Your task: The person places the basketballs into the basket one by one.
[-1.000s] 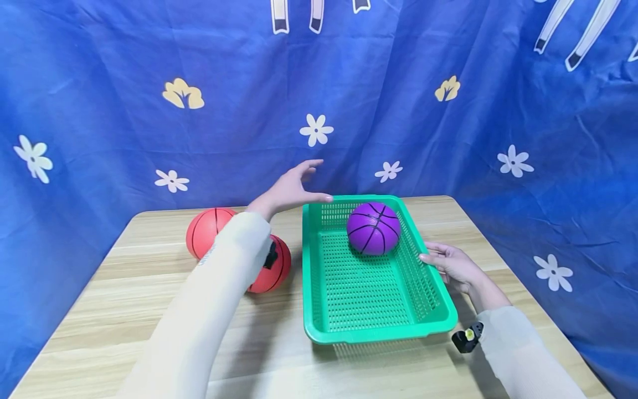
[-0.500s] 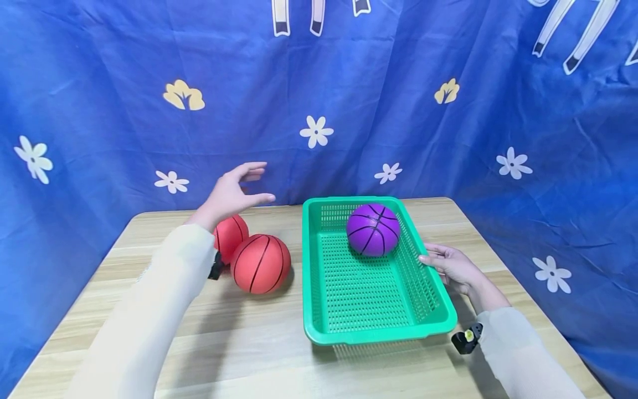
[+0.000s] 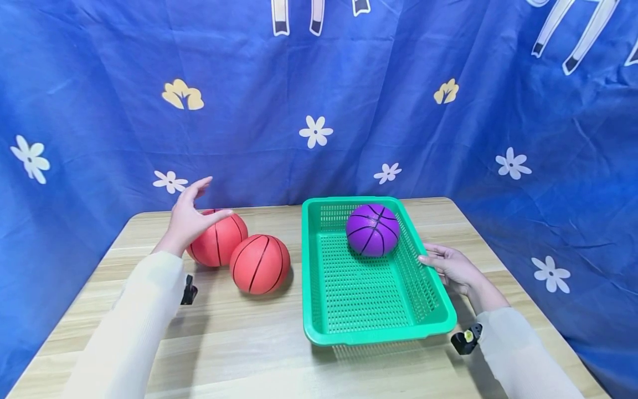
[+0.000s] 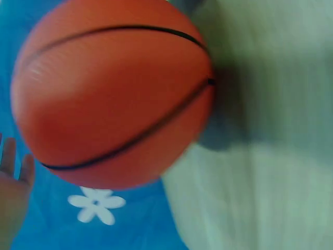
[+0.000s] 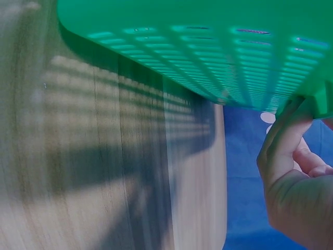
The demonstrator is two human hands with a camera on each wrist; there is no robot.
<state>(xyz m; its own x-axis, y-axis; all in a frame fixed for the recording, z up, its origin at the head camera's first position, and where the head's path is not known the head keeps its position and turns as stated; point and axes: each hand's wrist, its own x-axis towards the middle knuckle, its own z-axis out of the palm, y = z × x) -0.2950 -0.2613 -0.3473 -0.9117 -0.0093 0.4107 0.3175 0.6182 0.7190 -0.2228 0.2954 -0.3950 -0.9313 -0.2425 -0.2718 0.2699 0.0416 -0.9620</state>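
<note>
My left hand (image 3: 188, 216) is beside the rear red basketball (image 3: 221, 238), thumb and fingers spread apart and holding nothing. It partly covers that ball in the head view. In the left wrist view a red ball (image 4: 114, 94) looms large, and part of the hand (image 4: 13, 192) shows at the left edge. A second red basketball (image 3: 260, 265) lies in front and to the right. On the right side of the green plastic basket (image 3: 379, 334), my right hand (image 3: 456, 269) pinches the rim, thumb on top and fingers outside. A purple basketball (image 3: 372, 230) sits inside, towards the back.
Everything stands on a light wooden table (image 3: 249, 343). A blue curtain (image 3: 249, 122) with white flowers hangs close behind the table and along its right side. Black wrist cameras are strapped to both sleeves. Bare tabletop lies before the red balls.
My left hand has moved left and a little down, from beside the basket's back left corner to the rear red ball. The right hand, basket and purple ball have stayed put.
</note>
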